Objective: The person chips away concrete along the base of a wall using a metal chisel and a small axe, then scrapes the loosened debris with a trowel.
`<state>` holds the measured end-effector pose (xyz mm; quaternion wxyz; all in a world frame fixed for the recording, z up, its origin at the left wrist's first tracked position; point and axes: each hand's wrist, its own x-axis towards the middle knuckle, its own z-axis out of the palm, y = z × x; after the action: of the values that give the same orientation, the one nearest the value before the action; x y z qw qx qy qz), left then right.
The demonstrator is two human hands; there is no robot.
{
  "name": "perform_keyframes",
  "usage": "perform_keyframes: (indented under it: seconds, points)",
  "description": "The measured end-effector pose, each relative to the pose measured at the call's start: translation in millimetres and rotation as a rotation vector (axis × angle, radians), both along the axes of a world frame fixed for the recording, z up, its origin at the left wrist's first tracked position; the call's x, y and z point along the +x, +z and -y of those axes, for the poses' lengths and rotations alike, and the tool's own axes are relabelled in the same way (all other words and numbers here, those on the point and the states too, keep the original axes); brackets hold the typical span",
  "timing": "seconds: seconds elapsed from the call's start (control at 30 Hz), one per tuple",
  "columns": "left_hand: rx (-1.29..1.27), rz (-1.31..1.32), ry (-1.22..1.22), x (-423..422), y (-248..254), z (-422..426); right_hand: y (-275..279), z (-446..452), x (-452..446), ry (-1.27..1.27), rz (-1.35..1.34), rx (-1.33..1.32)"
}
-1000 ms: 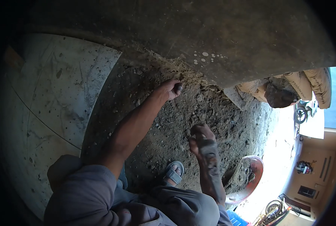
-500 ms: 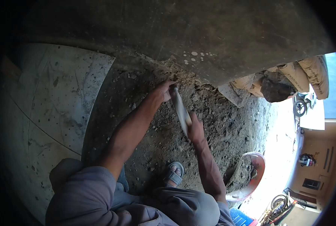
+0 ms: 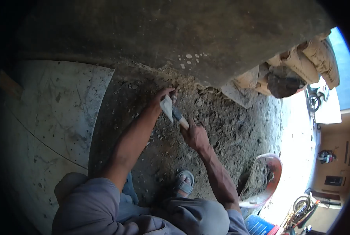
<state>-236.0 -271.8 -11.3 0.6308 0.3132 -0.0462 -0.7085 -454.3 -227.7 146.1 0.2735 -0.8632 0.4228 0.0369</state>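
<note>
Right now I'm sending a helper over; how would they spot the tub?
From the dark wall, follow the rubbly ground to its bright lower-right edge. The tub there is round-rimmed and reddish inside, holding grey material, unlike the blue object beside it.

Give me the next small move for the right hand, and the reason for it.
I'd ease the tool in the right hand slightly back from the left hand. Its far end is right by the left hand's fingers, near the crumbled foot of the wall, so a little clearance seems safer. Whether the left hand grips anything isn't clear.
</note>
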Motion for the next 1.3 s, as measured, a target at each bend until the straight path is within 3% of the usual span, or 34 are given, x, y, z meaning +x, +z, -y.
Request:
perform_keyframes:
  seconds: [0.03, 0.1, 0.2, 0.23, 0.27, 0.33, 0.37, 0.43, 0.47, 0.53, 0.6, 0.63, 0.73, 0.77, 0.83, 0.87, 1.03, 1.1, 1.17, 1.23, 1.3]
  points:
    - [0.142, -0.106, -0.044, 1.7, 4.1, 5.8, 9.2, -14.6, -2.6, -0.011, 0.0, 0.01]
    - [0.211, -0.057, 0.014, -3.2, 19.3, 8.1, 23.1, -23.7, -1.1, 0.264, 0.568, -0.262]
    - [0.264, -0.024, 0.03, -1.7, 7.9, 7.0, -32.8, 7.0, -13.6, 0.379, 0.737, -0.216]
    - [0.23, -0.042, 0.001, -1.6, 8.6, 9.9, -30.2, 15.0, -15.8, 0.122, 0.264, -0.144]
    - [0.223, -0.04, 0.002, -4.7, 7.9, 9.2, -31.4, 32.7, -6.1, -0.112, -0.074, 0.111]
    - [0.051, -0.061, 0.013, -6.9, 8.5, 5.7, -23.1, 23.5, -8.4, -0.094, -0.058, 0.067]
    - [-0.075, 0.091, -0.054, -2.0, -10.7, 3.6, -19.5, 9.4, -11.5, -0.103, -0.059, 0.078]
    - [0.079, 0.112, -0.042, -5.7, 1.0, 7.0, -3.9, -13.0, -11.5, 0.045, 0.242, -0.036]
    - [0.229, 0.137, -0.015, -4.4, 8.9, 7.3, 2.6, -18.8, -12.6, 0.054, 0.241, -0.034]
    - [0.251, 0.221, -0.084, -4.6, 8.0, -1.5, 7.9, -35.8, -20.1, 0.134, 0.257, -0.072]
    - [0.231, 1.34, -0.412, -11.8, 7.9, -13.7, -2.0, -44.8, -30.0, 0.113, 0.215, -0.04]
    - [0.245, 1.499, -0.354, -13.8, 3.8, -20.6, -6.2, -48.1, -35.2, 0.086, 0.212, -0.005]
    - [0.148, 1.636, -0.347, -0.3, 12.3, -28.4, -18.1, -58.2, -52.2, 0.008, 0.225, 0.088]
    - [0.151, 1.639, -0.349, 5.6, 15.1, -29.7, -21.8, -60.7, -57.4, -0.039, 0.243, 0.136]
    - [0.123, 1.225, -0.423, 15.1, 15.4, -30.2, -29.4, -66.4, -70.4, -0.069, 0.235, 0.177]
    - [0.124, 1.224, -0.423, 13.7, 14.4, -31.4, -32.5, -69.8, -75.7, -0.102, 0.222, 0.216]
    - [0.167, 0.762, -0.098, -7.7, 3.3, -41.0, -39.0, -81.4, -85.8, -0.222, 0.227, 0.25]
    - [0.228, 0.669, -0.107, -12.7, 8.6, -40.1, -35.3, -82.6, -87.3, -0.272, 0.211, 0.281]
    - [0.284, 0.576, -0.109, -10.9, 11.9, -38.3, -35.2, -81.2, -87.3, -0.26, 0.212, 0.282]
    - [0.309, 0.211, -0.169, -2.6, 9.0, -31.7, -33.7, -75.7, -87.2, -0.251, 0.213, 0.279]
    - [0.317, 0.182, -0.169, 0.0, 9.1, -28.5, -29.1, -65.7, -82.5, -0.111, 0.23, 0.158]
